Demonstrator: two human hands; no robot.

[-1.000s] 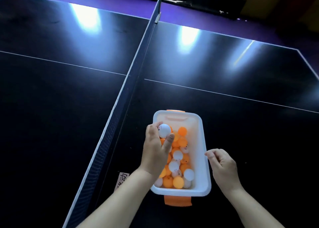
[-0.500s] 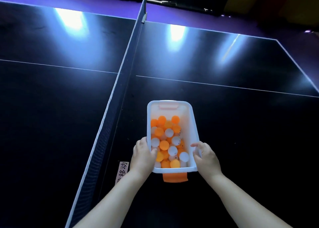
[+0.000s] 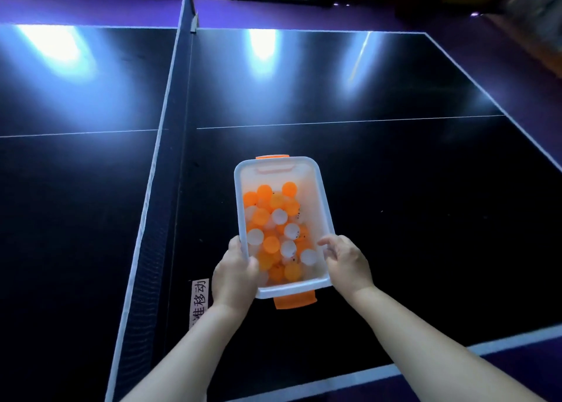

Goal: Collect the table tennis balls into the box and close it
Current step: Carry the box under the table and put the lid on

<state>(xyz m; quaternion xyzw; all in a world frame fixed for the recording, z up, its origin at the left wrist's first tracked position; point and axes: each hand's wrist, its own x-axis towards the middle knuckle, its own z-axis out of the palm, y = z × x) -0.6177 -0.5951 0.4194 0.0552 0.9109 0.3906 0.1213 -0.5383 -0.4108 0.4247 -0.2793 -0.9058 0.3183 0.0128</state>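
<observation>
Inspection finds a translucent white rectangular plastic box (image 3: 275, 173) near the observer's edge of the dark, white-lined playing desk (image 3: 395, 204), just to the right of the dark mesh net (image 3: 170, 146). Whether its base rests on the desk or is raised slightly cannot be told. It holds a heap of orange and white table tennis balls (image 3: 270, 243), filling it to roughly half depth. No loose ball shows anywhere on the visible desk. The left grip (image 3: 235, 272) clasps the near left corner, thumb hooked over the rim and fingers wrapped down the outer wall. The right grip (image 3: 346, 265) is curled against the near right wall, fingertips at the rim, apparently pinching it. An orange plastic latch (image 3: 295, 301) hangs open at the near end, and a second orange latch (image 3: 272, 157) shows at the far end. A white label with printed characters (image 3: 200, 301) lies beside the net. Assessment: collecting appears finished, and the step in hand is steadying or shifting the box ahead of closing it. No lid is in view, so the next move calls for finding one, seating it squarely on the rim and snapping both latches up, with the box kept level so nothing spills.
</observation>
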